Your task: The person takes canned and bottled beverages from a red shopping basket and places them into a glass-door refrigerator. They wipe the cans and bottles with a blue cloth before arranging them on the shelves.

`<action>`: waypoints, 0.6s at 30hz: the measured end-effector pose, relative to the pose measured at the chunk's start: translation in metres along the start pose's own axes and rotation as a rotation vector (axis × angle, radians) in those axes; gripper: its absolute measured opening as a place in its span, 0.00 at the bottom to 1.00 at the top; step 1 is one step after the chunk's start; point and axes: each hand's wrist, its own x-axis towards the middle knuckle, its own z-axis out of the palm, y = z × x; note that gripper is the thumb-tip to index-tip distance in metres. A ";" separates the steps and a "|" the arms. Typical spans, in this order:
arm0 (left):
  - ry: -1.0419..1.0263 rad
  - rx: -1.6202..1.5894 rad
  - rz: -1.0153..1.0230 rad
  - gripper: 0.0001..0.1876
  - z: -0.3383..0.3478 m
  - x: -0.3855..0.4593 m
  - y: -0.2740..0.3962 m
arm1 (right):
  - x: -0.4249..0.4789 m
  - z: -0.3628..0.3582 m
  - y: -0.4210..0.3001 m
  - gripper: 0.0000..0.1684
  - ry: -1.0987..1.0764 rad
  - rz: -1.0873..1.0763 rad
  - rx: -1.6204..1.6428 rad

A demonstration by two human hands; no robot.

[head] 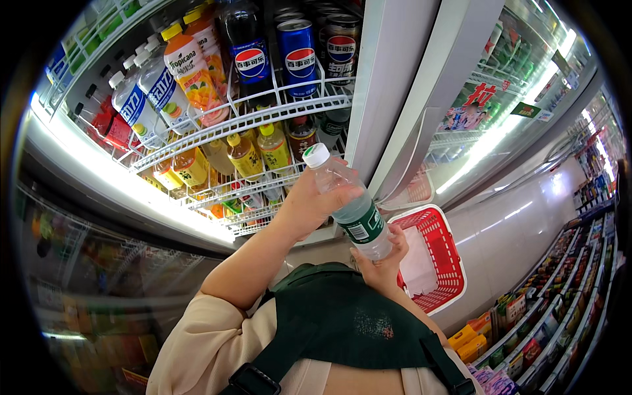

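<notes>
A clear plastic bottle with a white cap and a green label (366, 224) is held aslant between both hands, in front of an opened drinks cooler. My left hand (313, 200) wraps round its upper part below the cap, thumb across the front. My right hand (387, 256) grips the bottle near its base. Beyond it, on a white wire shelf (247, 118), stand a blue Pepsi can (298, 57), a dark Pepsi bottle (249, 59) and an orange Tropicana bottle (190, 74). Bottles with yellow labels (244, 158) fill the shelf below.
A red and white shopping basket (439, 247) with a pale sheet inside lies on the floor, right of my right hand. The cooler's door frame and curved handle (410, 158) rise beside the open compartment. Shelves of packaged goods (538, 301) line the right side.
</notes>
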 end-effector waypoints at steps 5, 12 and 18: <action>-0.036 -0.036 -0.028 0.27 0.001 0.004 0.002 | 0.002 0.002 -0.003 0.46 -0.005 0.024 0.033; -0.001 0.015 -0.019 0.28 0.003 0.006 -0.001 | 0.007 0.000 -0.015 0.47 -0.053 0.071 0.015; -0.041 0.011 0.048 0.24 0.005 0.005 -0.005 | 0.004 0.001 -0.008 0.46 -0.001 0.062 0.029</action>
